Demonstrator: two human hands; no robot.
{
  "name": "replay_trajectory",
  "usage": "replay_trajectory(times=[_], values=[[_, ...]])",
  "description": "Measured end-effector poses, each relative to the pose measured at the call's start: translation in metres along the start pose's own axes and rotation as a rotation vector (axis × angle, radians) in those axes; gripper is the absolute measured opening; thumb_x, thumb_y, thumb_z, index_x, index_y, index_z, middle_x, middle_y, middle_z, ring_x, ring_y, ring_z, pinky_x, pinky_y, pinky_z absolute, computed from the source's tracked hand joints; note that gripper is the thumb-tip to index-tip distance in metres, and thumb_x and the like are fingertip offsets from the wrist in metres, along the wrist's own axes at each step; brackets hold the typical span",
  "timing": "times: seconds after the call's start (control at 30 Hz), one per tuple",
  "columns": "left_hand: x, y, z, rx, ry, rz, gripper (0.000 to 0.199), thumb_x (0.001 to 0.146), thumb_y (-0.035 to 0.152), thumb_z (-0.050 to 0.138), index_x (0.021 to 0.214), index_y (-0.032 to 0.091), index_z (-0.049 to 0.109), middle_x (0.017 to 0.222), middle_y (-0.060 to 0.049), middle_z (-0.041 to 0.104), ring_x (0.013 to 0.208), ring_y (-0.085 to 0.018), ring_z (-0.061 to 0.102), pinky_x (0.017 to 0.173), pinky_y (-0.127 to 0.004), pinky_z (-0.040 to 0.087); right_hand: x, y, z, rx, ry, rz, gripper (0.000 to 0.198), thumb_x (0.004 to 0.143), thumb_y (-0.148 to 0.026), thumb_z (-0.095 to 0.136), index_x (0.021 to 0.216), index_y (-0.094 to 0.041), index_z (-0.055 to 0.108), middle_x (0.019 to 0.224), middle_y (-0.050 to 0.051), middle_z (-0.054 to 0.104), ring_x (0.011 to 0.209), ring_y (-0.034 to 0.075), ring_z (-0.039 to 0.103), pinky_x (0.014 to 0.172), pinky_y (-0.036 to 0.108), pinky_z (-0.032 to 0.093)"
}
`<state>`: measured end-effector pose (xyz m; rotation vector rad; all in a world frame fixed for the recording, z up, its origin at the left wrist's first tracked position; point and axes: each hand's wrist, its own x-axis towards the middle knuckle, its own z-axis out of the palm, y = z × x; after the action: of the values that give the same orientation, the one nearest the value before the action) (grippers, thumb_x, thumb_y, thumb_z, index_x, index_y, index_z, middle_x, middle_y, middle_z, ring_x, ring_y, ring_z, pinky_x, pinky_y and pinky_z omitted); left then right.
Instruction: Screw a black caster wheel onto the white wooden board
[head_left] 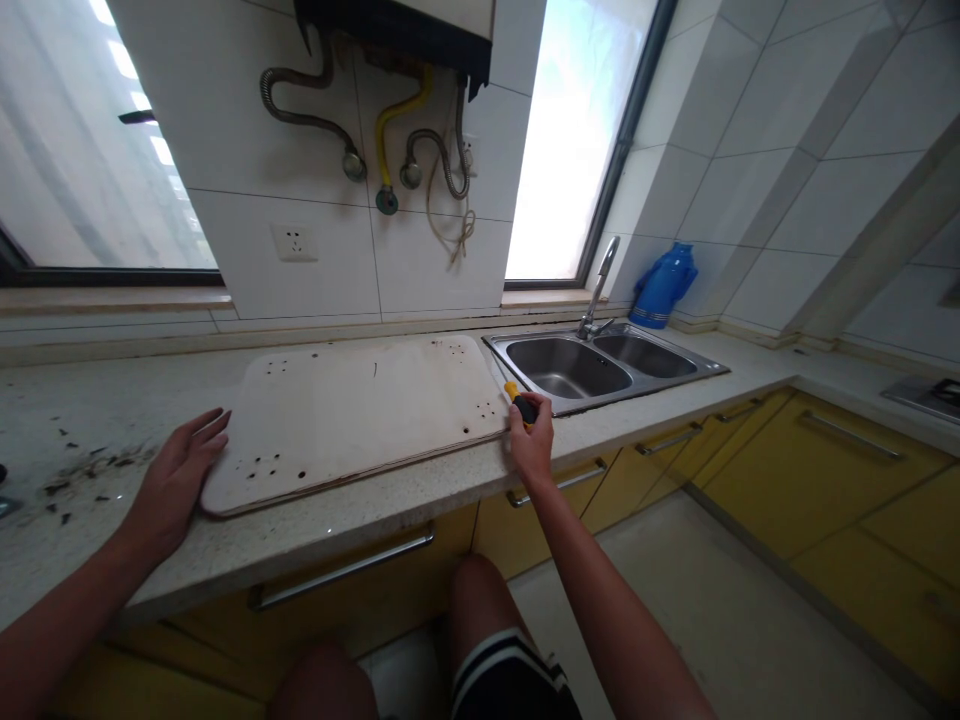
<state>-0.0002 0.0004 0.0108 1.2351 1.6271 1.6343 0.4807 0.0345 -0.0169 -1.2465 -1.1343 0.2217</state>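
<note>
A pale wooden board (367,420) with rounded corners and small holes near its corners lies flat on the speckled countertop (150,395). Against the board's left edge rests my left hand (180,465), its fingers stretched out and holding nothing. At the opposite end, my right hand (531,440) is wrapped round a screwdriver (517,398) with a yellow and black handle. Its shaft points away from me, toward the gap between the board and the sink.
A double steel sink (637,385) with a faucet (595,290) lies right of the board. Behind it stands a blue thermos jug (664,285). Dark debris (97,468) is scattered at the left. Below the counter are yellow cabinets with metal handles (345,568). Hoses (390,130) hang on the wall.
</note>
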Motion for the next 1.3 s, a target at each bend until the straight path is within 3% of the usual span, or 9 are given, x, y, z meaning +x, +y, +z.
replay_trajectory(times=[0.2, 0.47, 1.1, 1.3], values=[[-0.002, 0.004, 0.002, 0.019, -0.004, 0.024, 0.063, 0.078, 0.052, 0.079, 0.133, 0.023, 0.069, 0.168, -0.018, 0.064, 0.164, -0.039, 0.052, 0.14, -0.059, 0.034, -0.001, -0.004, 0.001, -0.058, -0.118, -0.113, 0.028, 0.101, -0.041, 0.061, 0.122, -0.025, 0.064, 0.119, 0.01, 0.074, 0.107, 0.028, 0.068, 0.102, 0.046, 0.056], [0.0, 0.0, 0.001, 0.044, -0.002, 0.047, 0.066, 0.077, 0.058, 0.08, 0.132, 0.024, 0.07, 0.166, -0.016, 0.065, 0.164, -0.04, 0.051, 0.138, -0.06, 0.039, -0.004, -0.005, 0.009, -0.14, -0.214, -0.254, 0.018, 0.101, -0.031, 0.057, 0.114, -0.026, 0.068, 0.122, 0.014, 0.074, 0.117, 0.033, 0.064, 0.108, 0.053, 0.053], [-0.001, 0.002, 0.0, 0.064, 0.003, 0.055, 0.06, 0.082, 0.049, 0.076, 0.135, 0.021, 0.071, 0.166, -0.016, 0.066, 0.161, -0.04, 0.055, 0.138, -0.061, 0.038, -0.006, -0.007, 0.01, -0.224, -0.223, -0.291, 0.02, 0.104, -0.027, 0.057, 0.117, -0.025, 0.071, 0.13, 0.015, 0.072, 0.122, 0.034, 0.065, 0.11, 0.054, 0.051], [0.0, 0.001, 0.0, 0.076, -0.009, 0.051, 0.066, 0.086, 0.048, 0.072, 0.145, 0.017, 0.068, 0.169, -0.019, 0.062, 0.162, -0.038, 0.054, 0.141, -0.059, 0.033, -0.006, -0.004, 0.011, -0.236, -0.216, -0.297, 0.02, 0.104, -0.026, 0.056, 0.117, -0.024, 0.072, 0.126, 0.014, 0.073, 0.121, 0.033, 0.066, 0.109, 0.052, 0.052]])
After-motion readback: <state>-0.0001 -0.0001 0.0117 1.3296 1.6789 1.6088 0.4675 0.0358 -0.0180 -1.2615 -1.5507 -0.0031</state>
